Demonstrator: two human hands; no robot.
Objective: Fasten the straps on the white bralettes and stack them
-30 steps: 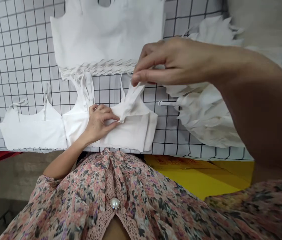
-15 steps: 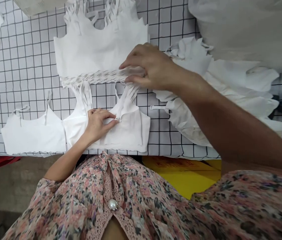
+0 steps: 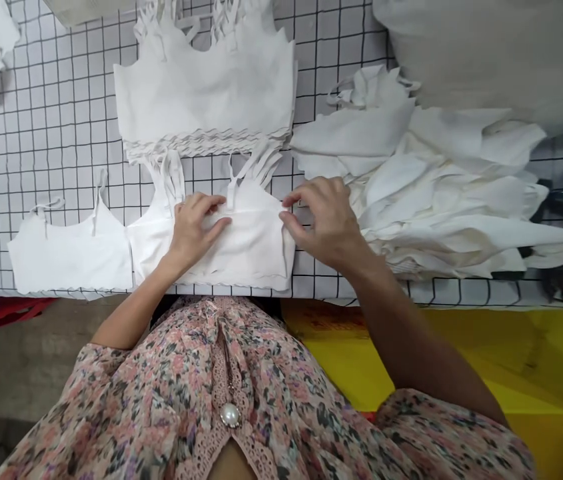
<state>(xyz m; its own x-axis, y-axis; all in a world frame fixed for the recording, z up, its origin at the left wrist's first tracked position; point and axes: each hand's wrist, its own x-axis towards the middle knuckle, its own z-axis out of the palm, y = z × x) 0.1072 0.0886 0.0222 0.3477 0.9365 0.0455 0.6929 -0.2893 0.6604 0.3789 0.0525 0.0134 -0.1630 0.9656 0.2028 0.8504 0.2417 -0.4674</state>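
Both hands are on the white bralette (image 3: 241, 253) on the grid-printed worktop (image 3: 66, 147), just below the stacked tops (image 3: 201, 87), with the left grip (image 3: 196, 230) open and flat on it and the right grip (image 3: 324, 217) half-curled, touching its edge.

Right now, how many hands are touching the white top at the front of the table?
2: the left hand lies on the white top, and the right hand touches its edge on the right of the view.
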